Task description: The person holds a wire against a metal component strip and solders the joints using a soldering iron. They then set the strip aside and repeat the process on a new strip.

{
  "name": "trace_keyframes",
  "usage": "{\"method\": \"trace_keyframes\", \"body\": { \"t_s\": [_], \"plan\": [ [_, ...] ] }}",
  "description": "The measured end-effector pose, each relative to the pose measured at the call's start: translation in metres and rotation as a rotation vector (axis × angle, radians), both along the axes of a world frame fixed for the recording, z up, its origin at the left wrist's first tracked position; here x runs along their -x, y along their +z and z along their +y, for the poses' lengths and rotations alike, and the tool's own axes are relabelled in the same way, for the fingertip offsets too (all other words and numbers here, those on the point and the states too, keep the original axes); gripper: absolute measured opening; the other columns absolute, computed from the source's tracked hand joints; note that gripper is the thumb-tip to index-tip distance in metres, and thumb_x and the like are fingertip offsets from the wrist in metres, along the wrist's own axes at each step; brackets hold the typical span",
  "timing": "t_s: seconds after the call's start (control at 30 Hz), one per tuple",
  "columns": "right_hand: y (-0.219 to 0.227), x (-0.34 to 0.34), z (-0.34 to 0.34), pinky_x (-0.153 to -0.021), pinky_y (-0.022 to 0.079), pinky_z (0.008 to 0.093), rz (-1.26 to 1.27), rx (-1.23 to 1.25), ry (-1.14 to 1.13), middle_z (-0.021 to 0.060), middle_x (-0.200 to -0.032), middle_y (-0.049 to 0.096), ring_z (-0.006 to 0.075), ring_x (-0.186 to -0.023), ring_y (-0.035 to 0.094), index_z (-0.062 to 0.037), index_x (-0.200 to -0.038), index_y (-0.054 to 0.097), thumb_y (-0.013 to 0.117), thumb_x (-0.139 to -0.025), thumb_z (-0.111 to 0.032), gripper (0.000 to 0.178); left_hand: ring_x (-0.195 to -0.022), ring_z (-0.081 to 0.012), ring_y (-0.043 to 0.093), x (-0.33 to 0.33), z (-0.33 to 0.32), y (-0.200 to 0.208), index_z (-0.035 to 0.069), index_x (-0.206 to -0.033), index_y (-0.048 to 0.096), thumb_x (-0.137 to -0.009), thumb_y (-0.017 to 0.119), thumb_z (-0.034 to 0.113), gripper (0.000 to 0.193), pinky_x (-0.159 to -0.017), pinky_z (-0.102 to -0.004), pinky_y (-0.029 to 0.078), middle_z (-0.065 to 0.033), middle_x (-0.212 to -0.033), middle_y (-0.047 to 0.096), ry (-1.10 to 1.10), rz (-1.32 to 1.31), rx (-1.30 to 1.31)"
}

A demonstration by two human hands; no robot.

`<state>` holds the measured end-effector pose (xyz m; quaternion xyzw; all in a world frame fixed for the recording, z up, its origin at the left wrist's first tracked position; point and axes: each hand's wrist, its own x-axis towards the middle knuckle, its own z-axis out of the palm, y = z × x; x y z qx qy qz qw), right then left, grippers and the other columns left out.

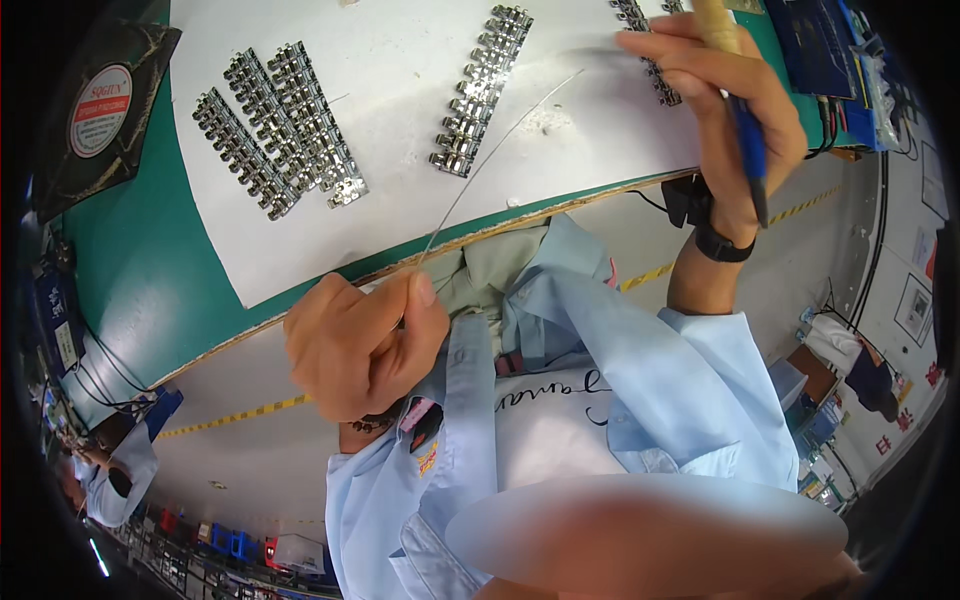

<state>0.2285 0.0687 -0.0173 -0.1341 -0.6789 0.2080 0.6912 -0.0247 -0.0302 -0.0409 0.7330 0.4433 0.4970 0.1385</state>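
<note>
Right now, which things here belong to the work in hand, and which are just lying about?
Seemingly in use:
thin metallic wire, in the left hand
blue-handled tool, likely a soldering iron, in the right hand
metal connector strips on the white sheet

Seemingly just lying about:
black block with round label
blue bins in the background

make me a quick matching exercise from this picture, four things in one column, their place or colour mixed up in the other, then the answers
Column one
1 thin wire
2 pen-shaped tool
3 metal strips
4 tabletop

Column two
A green
B held in the right hand
C lying on the white sheet
D pinched in the left hand

Pairs: 1-D, 2-B, 3-C, 4-A
</note>
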Motion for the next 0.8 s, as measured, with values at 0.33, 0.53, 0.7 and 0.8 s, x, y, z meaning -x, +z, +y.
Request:
{"method": "trace_keyframes", "body": {
  "t_s": [0.33,0.53,0.7,0.8],
  "plan": [
    [-0.024,-0.024,-0.048,-0.086,0.054,0.0419,-0.537,0.348,-0.383,0.0251,-0.088,0.072,0.0309,-0.094,0.068,0.0032,-0.102,0.056,0.059,-0.097,-0.007,0.012,-0.04,-0.0138,0.034,-0.034,0.019,-0.002,0.002,-0.077,0.061,-0.074,0.074,-0.005,0.016,-0.039,-0.0244,0.027,0.0006,-0.054,0.046,0.144,0.139,0.038],
    [-0.011,-0.015,-0.045,-0.086,0.054,0.0419,-0.577,0.344,-0.408,0.0249,-0.087,0.072,0.0319,-0.093,0.068,0.0039,-0.104,0.056,0.059,-0.096,-0.006,0.013,-0.04,-0.0131,0.034,-0.035,0.02,-0.006,0.003,-0.077,0.061,-0.075,0.073,-0.005,0.015,-0.039,-0.0246,0.027,0.0005,-0.054,0.046,0.131,0.143,-0.008],
    [-0.011,-0.017,-0.041,-0.088,0.053,0.0439,-0.636,0.271,-0.397,0.0219,-0.086,0.072,0.0326,-0.094,0.068,0.0022,-0.098,0.06,0.064,-0.087,-0.007,0.016,-0.041,-0.0128,0.035,-0.033,0.019,-0.005,0.003,-0.077,0.062,-0.075,0.074,-0.005,0.015,-0.039,-0.0243,0.027,0.0007,-0.052,0.047,0.02,0.033,-0.011],
    [-0.005,-0.012,-0.038,-0.089,0.053,0.0451,-0.743,0.187,-0.303,0.0202,-0.085,0.073,0.033,-0.094,0.068,0.0013,-0.095,0.062,0.067,-0.081,-0.008,0.017,-0.04,-0.0129,0.036,-0.03,0.02,-0.004,0.002,-0.078,0.063,-0.075,0.075,-0.005,0.014,-0.039,-0.0239,0.026,0.0008,-0.052,0.048,-0.075,0.023,-0.011]
  ]
}}
